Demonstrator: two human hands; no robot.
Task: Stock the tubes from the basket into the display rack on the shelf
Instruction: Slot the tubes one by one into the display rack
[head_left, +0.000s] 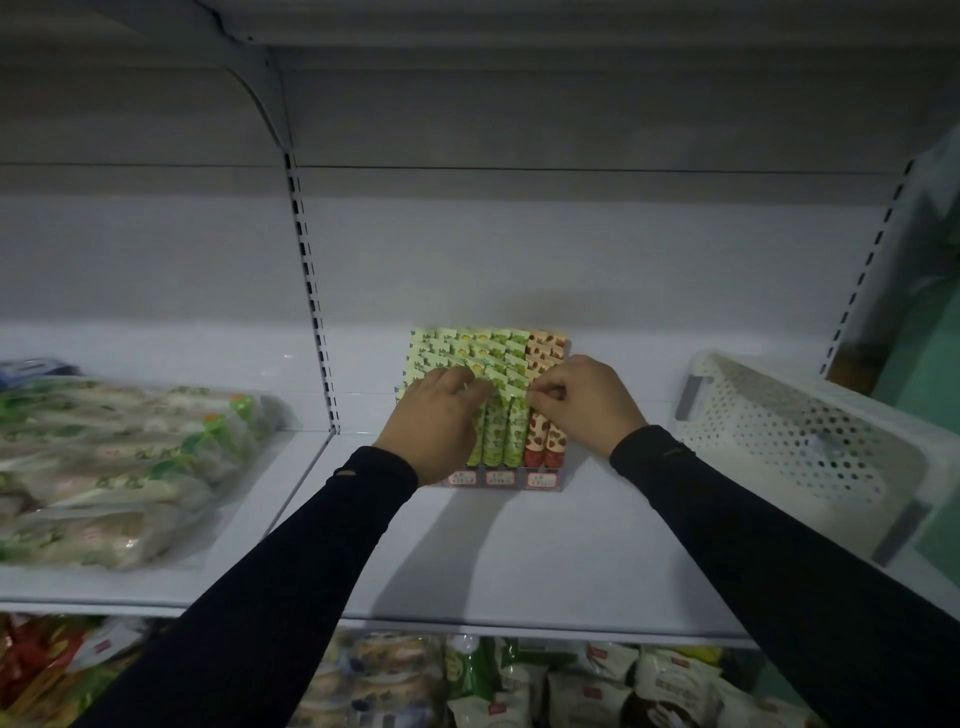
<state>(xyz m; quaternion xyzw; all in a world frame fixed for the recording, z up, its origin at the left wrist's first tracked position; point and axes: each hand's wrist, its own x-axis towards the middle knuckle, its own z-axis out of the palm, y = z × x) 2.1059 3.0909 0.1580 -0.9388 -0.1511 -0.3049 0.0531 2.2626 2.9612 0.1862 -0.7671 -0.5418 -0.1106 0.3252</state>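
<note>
A small display rack (540, 480) with red price labels stands on the white shelf (493, 561), packed with rows of green tubes (498, 358) and, at its right, red tubes (545, 345). My left hand (441, 426) lies over the front green tubes, fingers bent onto their tops. My right hand (584, 402) pinches the flat top of a front red tube (537, 441). The white perforated basket (789, 447) sits on the shelf to the right; I see no tubes inside it from here.
Clear bags of packaged goods (114, 467) lie on the shelf section to the left, beyond a slotted upright (311, 291). Below the shelf edge, more packaged snacks (571, 680) fill the lower shelf. Another shelf hangs overhead.
</note>
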